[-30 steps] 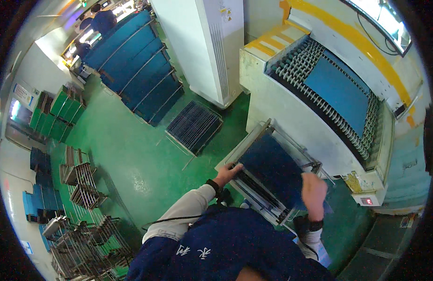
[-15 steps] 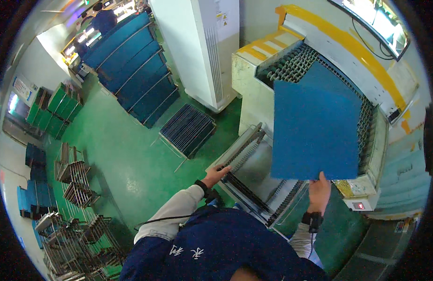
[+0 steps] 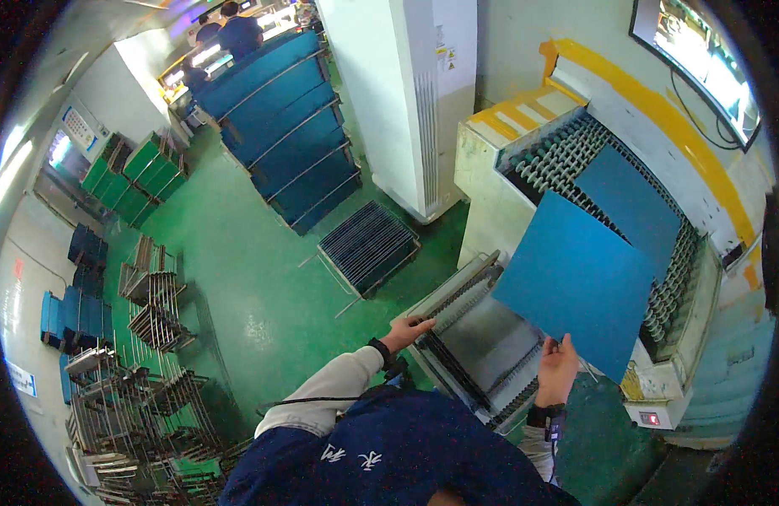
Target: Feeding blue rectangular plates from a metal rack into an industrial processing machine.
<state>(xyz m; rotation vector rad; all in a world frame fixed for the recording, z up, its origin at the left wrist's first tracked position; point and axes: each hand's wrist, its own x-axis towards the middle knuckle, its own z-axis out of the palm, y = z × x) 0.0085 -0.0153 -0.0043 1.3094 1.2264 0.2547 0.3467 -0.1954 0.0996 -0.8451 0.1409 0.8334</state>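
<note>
My right hand [image 3: 558, 371] pinches the near edge of a flat blue panel [image 3: 579, 282], which is held up and tilted in front of a roller conveyor [image 3: 541, 148]. A second blue panel [image 3: 630, 202] lies on the rollers behind it, partly hidden. My left hand [image 3: 406, 334] grips the left side of a slotted metal rack [image 3: 501, 325] that stands between me and the conveyor. Dark toothed strips run along the rack's sides.
A low rack [image 3: 368, 249] full of upright panels sits on the green floor. Behind it stand tall stacked blue panels [image 3: 280, 126] and a white cabinet [image 3: 398, 93]. Several metal racks [image 3: 145, 405] crowd the left. A screen [image 3: 701, 59] hangs at upper right.
The held panel has turned clockwise and dropped toward the rack, uncovering more of the panel on the rollers. My right hand has shifted slightly left. The whole view has swung.
</note>
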